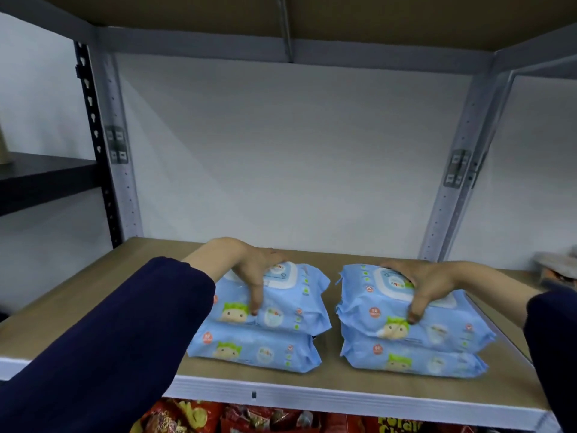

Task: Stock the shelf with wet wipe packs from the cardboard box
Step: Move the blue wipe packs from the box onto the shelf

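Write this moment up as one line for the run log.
left hand: grips left top pack | right hand: grips right top pack | beneath: left lower pack, right lower pack, on shelf

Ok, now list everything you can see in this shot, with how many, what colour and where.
shelf board: one, tan, white front edge, middle of view
wet wipe packs: four, light blue, two stacks of two on the shelf board
metal uprights: two, pale grey, back corners of the shelf
black shelf: one, black, far left
snack packets: several, red and yellow, level below
blurred item: one, greyish, far right on the board
sleeves: two, dark navy, from both lower corners
left hand: one, grips the left stack's top pack
right hand: one, grips the right stack's top pack
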The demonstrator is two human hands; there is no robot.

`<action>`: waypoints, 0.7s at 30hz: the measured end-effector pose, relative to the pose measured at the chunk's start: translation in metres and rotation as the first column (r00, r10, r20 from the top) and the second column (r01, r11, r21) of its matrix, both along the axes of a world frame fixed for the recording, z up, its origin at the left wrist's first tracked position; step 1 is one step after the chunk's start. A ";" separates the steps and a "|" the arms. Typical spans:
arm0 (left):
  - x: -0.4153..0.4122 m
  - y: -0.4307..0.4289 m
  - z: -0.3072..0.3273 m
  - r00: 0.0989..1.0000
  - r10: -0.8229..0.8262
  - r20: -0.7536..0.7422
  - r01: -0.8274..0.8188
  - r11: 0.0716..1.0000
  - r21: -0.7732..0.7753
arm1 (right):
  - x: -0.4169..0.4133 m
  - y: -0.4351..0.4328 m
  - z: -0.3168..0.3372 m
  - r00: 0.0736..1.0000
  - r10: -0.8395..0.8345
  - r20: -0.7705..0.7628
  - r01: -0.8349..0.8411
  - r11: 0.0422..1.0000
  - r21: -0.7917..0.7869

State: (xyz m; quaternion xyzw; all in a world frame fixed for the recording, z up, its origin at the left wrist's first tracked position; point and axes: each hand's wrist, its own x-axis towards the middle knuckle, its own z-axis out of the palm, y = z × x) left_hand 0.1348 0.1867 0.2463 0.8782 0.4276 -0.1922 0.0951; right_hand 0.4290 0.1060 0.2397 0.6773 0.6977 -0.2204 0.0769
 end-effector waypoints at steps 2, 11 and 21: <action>-0.001 0.002 0.000 1.000 0.012 0.019 -0.011 0.999 -0.033 | 0.001 0.002 0.000 1.000 -0.008 0.006 0.008 1.000 -0.026; -0.010 0.005 -0.001 0.995 0.058 0.078 -0.049 0.993 -0.106 | 0.006 0.007 0.001 1.000 -0.009 -0.004 0.009 0.997 -0.074; -0.003 0.009 -0.001 0.997 0.082 0.012 -0.080 0.993 -0.089 | 0.009 0.013 0.004 0.999 0.001 -0.034 -0.005 0.993 -0.114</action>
